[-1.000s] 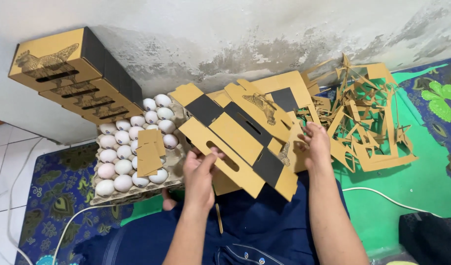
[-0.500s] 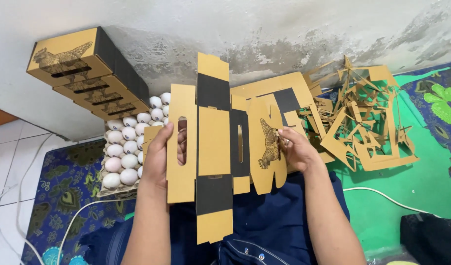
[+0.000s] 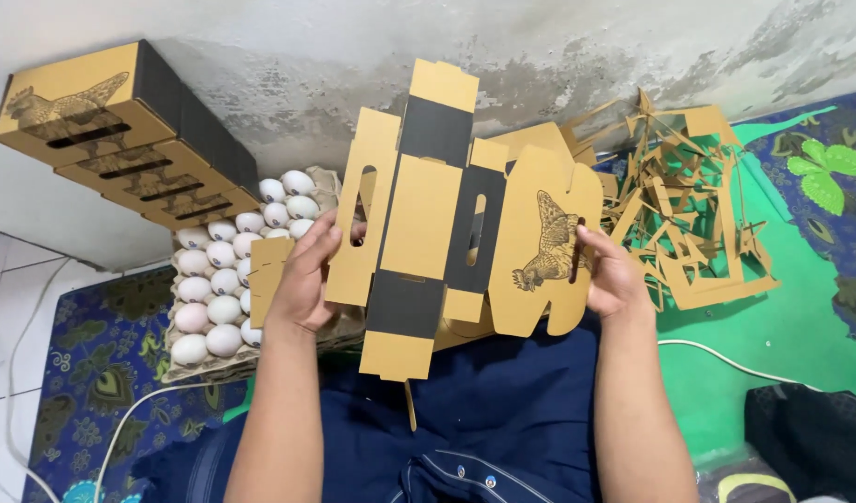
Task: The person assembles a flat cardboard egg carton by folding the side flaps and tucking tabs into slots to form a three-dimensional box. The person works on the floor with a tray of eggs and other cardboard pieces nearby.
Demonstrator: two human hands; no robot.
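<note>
I hold a flat die-cut cardboard box blank, yellow-brown with black panels and a printed hen, upright in front of me. My left hand grips its left flap near a slot. My right hand grips the right flap beside the hen print. Behind the left hand lies a tray of white eggs. More flat blanks lie behind the held one.
A stack of folded boxes leans against the wall at upper left. A heap of cardboard offcuts lies on the green mat at right. A white cable runs over the mat. My dark blue trousers fill the foreground.
The blank was lifted off the pile, turned from slanted to upright, and brought closer. My left hand shifted to its left flap, my right hand to the hen flap.
</note>
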